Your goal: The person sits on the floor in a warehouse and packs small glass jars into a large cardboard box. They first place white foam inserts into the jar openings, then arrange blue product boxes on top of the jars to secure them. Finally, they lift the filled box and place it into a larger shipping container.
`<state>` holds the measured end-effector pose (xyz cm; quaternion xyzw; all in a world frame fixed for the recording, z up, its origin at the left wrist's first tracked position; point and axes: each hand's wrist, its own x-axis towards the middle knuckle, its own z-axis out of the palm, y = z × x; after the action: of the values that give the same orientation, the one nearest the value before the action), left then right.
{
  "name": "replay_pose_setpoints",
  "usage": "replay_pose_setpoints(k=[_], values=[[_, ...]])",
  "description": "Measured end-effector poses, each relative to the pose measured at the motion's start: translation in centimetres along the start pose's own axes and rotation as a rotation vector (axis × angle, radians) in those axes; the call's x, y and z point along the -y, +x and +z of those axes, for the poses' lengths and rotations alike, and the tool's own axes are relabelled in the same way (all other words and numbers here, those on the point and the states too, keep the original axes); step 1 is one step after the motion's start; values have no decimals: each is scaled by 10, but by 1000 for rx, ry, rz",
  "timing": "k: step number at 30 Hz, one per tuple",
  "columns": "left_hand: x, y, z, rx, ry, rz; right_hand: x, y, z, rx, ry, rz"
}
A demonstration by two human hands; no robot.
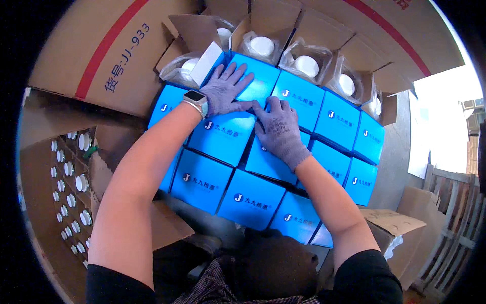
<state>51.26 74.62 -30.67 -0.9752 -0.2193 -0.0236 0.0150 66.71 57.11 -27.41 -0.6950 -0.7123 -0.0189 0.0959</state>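
Observation:
My left hand (225, 92), in a grey knit glove, lies with spread fingers on the top of a blue box (258, 80) in the back row. My right hand (278, 126), gloved the same way, rests just to its right with fingers bent and slightly apart. Its fingertips touch around the seam where several blue boxes meet, near the left thumb. A white side flap (207, 63) stands up at the left of that back box. More closed blue boxes (202, 180) sit in rows around and in front of both hands. Neither hand lifts anything.
Behind stand open brown cartons with jars with white lids (306, 66) in clear plastic bags. A large carton (43, 202) at the left holds many small white-capped jars (81, 182). At the right are an open carton (395, 220) and a wooden slatted pallet (445, 228).

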Motion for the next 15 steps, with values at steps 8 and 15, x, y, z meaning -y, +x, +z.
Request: replay_pose_setpoints(k=[8,15], values=[[-4,-19,-9,-388,-127,-121,3,45,-32,346,-1,34],[58,-44,-27,-719,64,-946,7,144,-14,-410,554,-142]])
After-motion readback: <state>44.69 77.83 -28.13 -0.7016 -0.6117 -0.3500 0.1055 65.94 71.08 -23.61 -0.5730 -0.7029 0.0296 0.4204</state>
